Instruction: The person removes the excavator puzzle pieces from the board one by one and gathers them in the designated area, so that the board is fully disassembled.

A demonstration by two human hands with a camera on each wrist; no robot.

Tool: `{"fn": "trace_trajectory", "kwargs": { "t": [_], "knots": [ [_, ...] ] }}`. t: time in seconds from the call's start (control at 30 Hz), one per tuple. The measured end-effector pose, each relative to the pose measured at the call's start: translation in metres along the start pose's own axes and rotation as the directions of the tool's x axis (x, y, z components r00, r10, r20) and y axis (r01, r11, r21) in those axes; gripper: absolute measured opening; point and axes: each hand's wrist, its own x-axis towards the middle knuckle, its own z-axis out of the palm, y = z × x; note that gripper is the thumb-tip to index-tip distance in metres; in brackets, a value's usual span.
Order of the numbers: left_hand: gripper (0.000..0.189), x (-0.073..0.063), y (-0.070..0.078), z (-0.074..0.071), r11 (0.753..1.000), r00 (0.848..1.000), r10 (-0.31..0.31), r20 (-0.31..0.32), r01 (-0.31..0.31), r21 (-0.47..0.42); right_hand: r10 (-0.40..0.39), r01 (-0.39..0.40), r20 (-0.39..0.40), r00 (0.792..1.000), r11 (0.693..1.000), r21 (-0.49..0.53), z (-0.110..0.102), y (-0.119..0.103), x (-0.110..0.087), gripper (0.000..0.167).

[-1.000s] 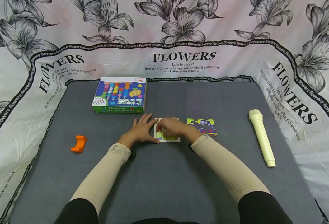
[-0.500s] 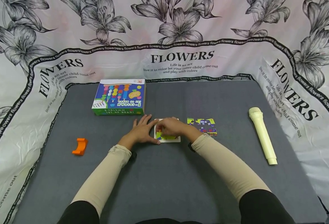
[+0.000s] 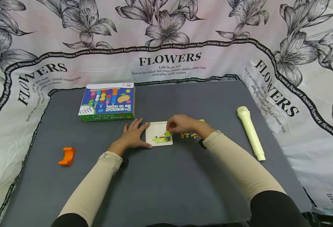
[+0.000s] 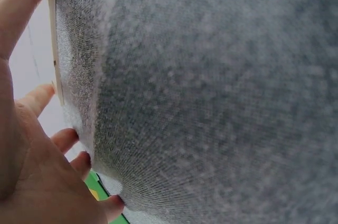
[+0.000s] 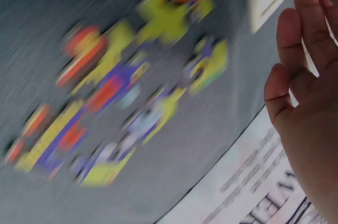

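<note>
A pale square puzzle tray (image 3: 155, 129) lies on the grey table, with several yellow-green puzzle pieces (image 3: 158, 139) along its lower part. My left hand (image 3: 130, 135) is spread at the tray's left side, thumb and index finger along its edge. In the left wrist view, the fingers of the left hand (image 4: 31, 150) reach down to the table beside the tray rim. Over the tray's right edge, my right hand (image 3: 180, 123) pinches a green puzzle piece (image 3: 168, 134) by its upper end. Loose colourful puzzle pieces (image 5: 163, 18) lie right of the tray, partly hidden by the right hand in the head view.
Behind the left hand stands a blue and green bead-set box (image 3: 106, 102). An orange curved block (image 3: 67, 156) lies at the left, and a pale yellow stick with a thicker end (image 3: 250, 134) at the right. Flower-printed cloth (image 3: 166, 60) surrounds the grey tabletop.
The right hand has moved from over the tray's middle to its right edge, pinching a green piece. The left hand keeps its place at the tray. The head view has shifted.
</note>
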Motion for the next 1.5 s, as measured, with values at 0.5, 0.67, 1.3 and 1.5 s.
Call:
{"fn": "trace_trajectory", "kwargs": {
  "t": [0.5,0.67,1.3,1.5],
  "knots": [
    [0.107,-0.001,-0.001,-0.002,0.999,1.0,0.014,0.004,-0.014,-0.033,0.04,-0.035,0.117,0.992,0.999,-0.042,0.003,0.022,-0.046,0.006],
    [0.106,-0.002,-0.003,-0.004,1.0,1.0,0.01,0.0,-0.01,-0.027,0.038,-0.032,0.117,0.992,0.998,-0.052,0.006,0.023,-0.045,0.005],
    [0.106,0.003,0.002,0.0,1.0,1.0,0.016,0.012,-0.016,-0.021,-0.089,0.075,-0.072,0.993,0.981,-0.176,0.025,-0.009,-0.005,0.019],
    [0.105,-0.002,-0.003,-0.002,1.0,1.0,0.006,0.005,-0.006,-0.023,-0.139,0.109,-0.089,0.986,0.953,-0.283,0.034,-0.025,0.018,0.019]
  ]
}}
